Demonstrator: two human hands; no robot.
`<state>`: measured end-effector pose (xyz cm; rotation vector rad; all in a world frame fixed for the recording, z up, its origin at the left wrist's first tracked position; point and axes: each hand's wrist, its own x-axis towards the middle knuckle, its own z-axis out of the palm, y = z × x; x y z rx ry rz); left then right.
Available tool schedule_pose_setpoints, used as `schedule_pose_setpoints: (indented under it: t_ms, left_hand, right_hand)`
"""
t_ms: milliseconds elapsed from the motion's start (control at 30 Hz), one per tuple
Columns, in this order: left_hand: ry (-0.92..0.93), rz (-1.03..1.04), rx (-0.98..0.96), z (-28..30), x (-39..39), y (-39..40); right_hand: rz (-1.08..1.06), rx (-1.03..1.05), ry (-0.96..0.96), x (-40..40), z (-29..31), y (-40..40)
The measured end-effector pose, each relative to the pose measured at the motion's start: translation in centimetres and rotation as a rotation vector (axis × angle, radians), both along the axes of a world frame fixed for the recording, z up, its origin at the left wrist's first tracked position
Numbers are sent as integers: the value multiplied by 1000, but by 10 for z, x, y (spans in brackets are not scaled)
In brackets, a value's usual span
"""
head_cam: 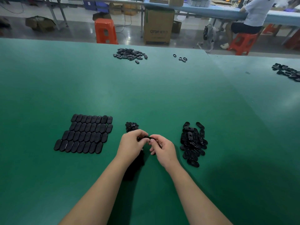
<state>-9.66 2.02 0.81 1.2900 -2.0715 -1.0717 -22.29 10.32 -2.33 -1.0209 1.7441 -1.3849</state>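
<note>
Currently both hands are up over the green table (146, 95), meeting at one black oval part (146, 137). Left hand (131, 144) has its fingers curled round the part's left end. Right hand (164, 150) pinches the right end, thumb on top. The part is held just above the table, mostly hidden by fingers, so I can't tell its detail.

- Small pile of black pieces (131, 126): just beyond the left hand's knuckles.
- Grid of black oval covers (84, 133): left of the hands, four neat rows, pieces touching.
- Heap of slotted black ovals (193, 143): right of the hands, loose and overlapping.
- Far pile (130, 54) and a few loose rings (182, 58): near the table's far edge, well apart from the hands.
- Dark shape (134, 168) under the left wrist: can't tell what it is.
</note>
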Motion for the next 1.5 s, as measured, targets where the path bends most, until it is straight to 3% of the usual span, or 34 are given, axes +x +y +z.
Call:
schedule_pose_setpoints:
  t_ms: [267, 667, 1500]
  left_hand:
    - [74, 45, 102, -1, -4, 5]
    - [91, 114, 84, 3, -15, 17]
    - [-94, 76, -43, 4, -15, 14]
  right_hand:
    - [-4, 10, 14, -1, -2, 1]
    - [-53, -6, -10, 1, -4, -1]
    - [-51, 11, 4, -1, -8, -2]
